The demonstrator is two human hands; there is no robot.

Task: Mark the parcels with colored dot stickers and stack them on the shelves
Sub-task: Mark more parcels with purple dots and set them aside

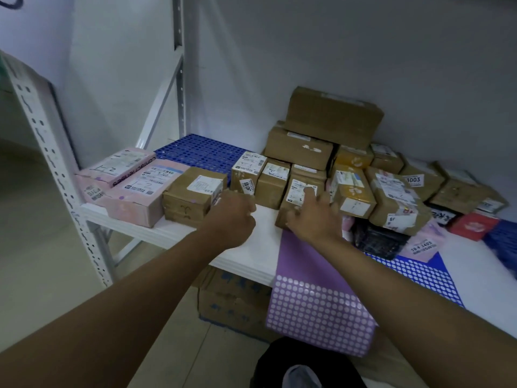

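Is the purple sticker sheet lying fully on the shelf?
No. The purple sticker sheet hangs over the shelf front edge, its dotted part drooping below.

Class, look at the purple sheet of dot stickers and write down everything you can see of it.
The purple sticker sheet looks like thin glossy paper. It lies on the white shelf, its near half drooping over the front edge. The far part is plain purple; the hanging part carries rows of pale round dots. Its far end meets the foot of a brown parcel, where the right hand reaches above it. A blue dotted sheet lies to its right.
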